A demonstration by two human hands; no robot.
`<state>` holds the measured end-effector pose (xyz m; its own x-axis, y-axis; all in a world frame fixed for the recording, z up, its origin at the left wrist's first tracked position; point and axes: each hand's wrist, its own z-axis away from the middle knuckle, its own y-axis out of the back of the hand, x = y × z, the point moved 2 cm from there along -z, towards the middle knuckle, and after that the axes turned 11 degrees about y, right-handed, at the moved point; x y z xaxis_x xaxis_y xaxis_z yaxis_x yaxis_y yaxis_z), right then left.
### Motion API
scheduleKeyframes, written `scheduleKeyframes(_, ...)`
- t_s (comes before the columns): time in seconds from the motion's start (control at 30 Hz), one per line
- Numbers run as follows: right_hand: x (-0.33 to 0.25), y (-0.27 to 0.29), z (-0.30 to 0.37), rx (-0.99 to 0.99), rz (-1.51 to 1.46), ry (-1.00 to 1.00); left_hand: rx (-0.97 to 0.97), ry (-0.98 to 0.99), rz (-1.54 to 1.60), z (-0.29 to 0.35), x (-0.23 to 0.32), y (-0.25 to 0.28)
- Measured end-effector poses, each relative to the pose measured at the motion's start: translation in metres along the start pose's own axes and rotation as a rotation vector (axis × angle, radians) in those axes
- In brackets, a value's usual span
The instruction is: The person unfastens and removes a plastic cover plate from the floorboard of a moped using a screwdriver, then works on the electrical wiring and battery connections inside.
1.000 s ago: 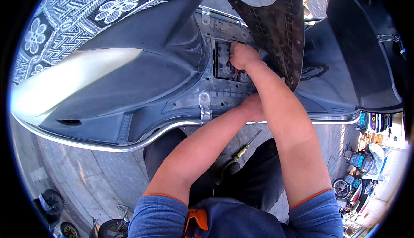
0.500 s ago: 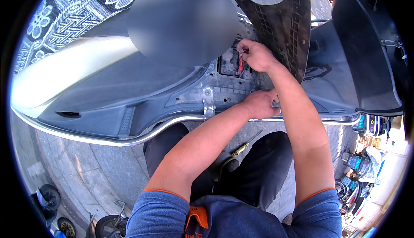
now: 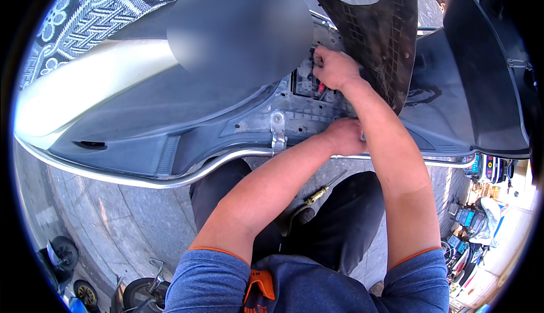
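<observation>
My right hand [image 3: 335, 70] is closed in a pinch over a square opening in the floorboard of a scooter [image 3: 249, 120]. A red wire end [image 3: 321, 87] pokes out below its fingers, its upper part hidden by the hand. Nearer to me, my left hand [image 3: 345, 136] rests at the near edge of the floorboard. My right forearm covers most of its fingers, so I cannot see what they hold. A black ribbed floor mat [image 3: 381, 35] stands raised just right of the opening. To the left, a metal bracket [image 3: 277, 130] is fixed at the floorboard's edge.
A screwdriver with a yellowish handle [image 3: 315, 197] lies between my knees. A chrome rail [image 3: 226, 157] runs along the scooter's near side. A patterned cover [image 3: 102, 24] drapes the far left. Wheels [image 3: 86, 294] appear lower left; batteries [image 3: 467, 216] are at the right.
My right hand has shifted slightly, now covering more of the red wire. The scooter sits a little farther right in the picture. My left hand stays at the floorboard edge.
</observation>
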<state>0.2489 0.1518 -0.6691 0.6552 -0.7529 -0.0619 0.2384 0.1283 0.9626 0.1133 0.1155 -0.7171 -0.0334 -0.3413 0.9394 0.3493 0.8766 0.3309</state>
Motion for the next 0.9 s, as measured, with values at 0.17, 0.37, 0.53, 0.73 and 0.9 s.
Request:
scheduleKeyframes(0.17, 0.009, -0.015, 0.013, 0.265, 0.036, 0.366, -0.006, 0.02, -0.015, -0.002, -0.002, -0.002)
scheduleKeyframes(0.37, -0.003, -0.014, 0.038, 0.378, -0.057, 0.595, -0.068, -0.035, -0.018, 0.005, 0.004, 0.006)
scheduleKeyframes(0.53, -0.005, -0.015, 0.042, 0.409, -0.052, 0.628, -0.049, -0.004, 0.016, 0.011, 0.021, 0.019)
scheduleKeyframes(0.73, 0.019, -0.02, 0.042, 0.349, -0.376, 0.3, -0.049, -0.02, -0.111, 0.005, 0.006, 0.005)
scheduleKeyframes(0.9, 0.036, -0.025, 0.04, 0.143, -0.324, -0.016, 0.058, -0.067, -0.157, 0.007, -0.004, -0.002)
